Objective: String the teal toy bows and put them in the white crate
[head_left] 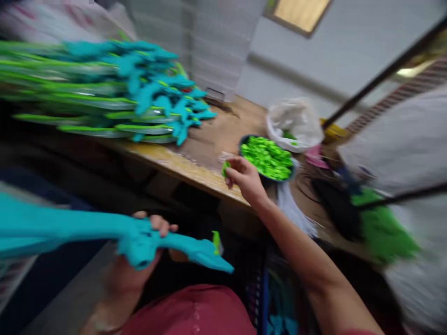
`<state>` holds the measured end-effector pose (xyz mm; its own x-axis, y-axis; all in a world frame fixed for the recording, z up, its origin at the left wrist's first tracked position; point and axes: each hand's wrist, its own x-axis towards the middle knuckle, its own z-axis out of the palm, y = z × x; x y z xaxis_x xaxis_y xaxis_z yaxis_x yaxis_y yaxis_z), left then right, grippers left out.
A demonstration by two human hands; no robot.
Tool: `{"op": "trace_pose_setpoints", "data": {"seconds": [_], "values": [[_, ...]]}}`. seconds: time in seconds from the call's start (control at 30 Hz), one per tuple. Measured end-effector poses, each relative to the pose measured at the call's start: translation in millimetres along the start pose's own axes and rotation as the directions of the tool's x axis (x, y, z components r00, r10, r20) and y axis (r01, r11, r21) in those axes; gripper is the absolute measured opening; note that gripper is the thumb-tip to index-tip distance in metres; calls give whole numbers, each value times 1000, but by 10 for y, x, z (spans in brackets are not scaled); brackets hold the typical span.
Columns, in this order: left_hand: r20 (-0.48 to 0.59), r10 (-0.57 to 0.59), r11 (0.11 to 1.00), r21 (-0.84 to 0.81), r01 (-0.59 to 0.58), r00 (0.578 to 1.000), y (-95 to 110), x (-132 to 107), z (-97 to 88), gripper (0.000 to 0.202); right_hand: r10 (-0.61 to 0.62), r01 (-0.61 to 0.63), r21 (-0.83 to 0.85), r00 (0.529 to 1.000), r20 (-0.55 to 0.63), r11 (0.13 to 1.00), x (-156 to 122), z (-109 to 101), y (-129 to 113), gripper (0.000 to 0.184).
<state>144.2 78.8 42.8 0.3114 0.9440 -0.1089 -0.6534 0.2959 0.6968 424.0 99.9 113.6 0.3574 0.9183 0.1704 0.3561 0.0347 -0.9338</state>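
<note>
My left hand (148,230) is wrapped around a long turquoise plastic toy piece (146,239) that stretches from the left edge to a pointed end with a small green part (216,242). My right hand (244,177) reaches to the edge of the wooden table (195,165), fingers pinched on a small green plastic piece (225,168). It is just left of a dark bowl (268,159) heaped with several bright green pieces. The picture is blurred by motion.
A big stack of turquoise and green toy pieces (104,93) lies on the table's left. Behind the bowl sits a white plastic bag (295,122). A green heap (382,232) and a dark rod (384,74) are at the right. White walls stand behind.
</note>
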Motion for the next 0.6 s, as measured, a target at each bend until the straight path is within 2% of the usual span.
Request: {"op": "trace_pose_setpoints", "data": {"seconds": [0.07, 0.17, 0.27, 0.37, 0.43, 0.5, 0.53, 0.6], "values": [[48, 7, 991, -137, 0, 999, -22, -91, -161, 44, 6, -39, 183, 984, 177, 982, -270, 272, 20, 33], [146, 13, 969, -245, 23, 989, -102, -175, -298, 42, 68, -216, 407, 935, 348, 888, -599, 613, -35, 38], [228, 24, 962, -271, 40, 973, -117, -271, -357, 41, 101, -313, 463, 899, 426, 829, -799, 848, -160, 36], [292, 39, 962, -269, 43, 956, -99, -367, -386, 38, 77, -309, 467, 889, 451, 829, -959, 979, -286, 33], [314, 39, 960, -275, 52, 949, -90, -422, -397, 43, 24, -215, 446, 918, 395, 869, -1101, 1026, -353, 23], [314, 6, 954, -288, 89, 949, -84, -470, -402, 47, -86, -38, 382, 950, 301, 923, -1272, 1055, -399, 11], [303, -22, 949, -292, 115, 953, -82, -492, -403, 49, -170, 79, 321, 950, 264, 944, -1361, 1066, -412, 10], [266, -79, 938, -307, 162, 961, -84, -529, -402, 48, -366, 334, 171, 904, 219, 927, -1520, 1085, -419, 20]]}}
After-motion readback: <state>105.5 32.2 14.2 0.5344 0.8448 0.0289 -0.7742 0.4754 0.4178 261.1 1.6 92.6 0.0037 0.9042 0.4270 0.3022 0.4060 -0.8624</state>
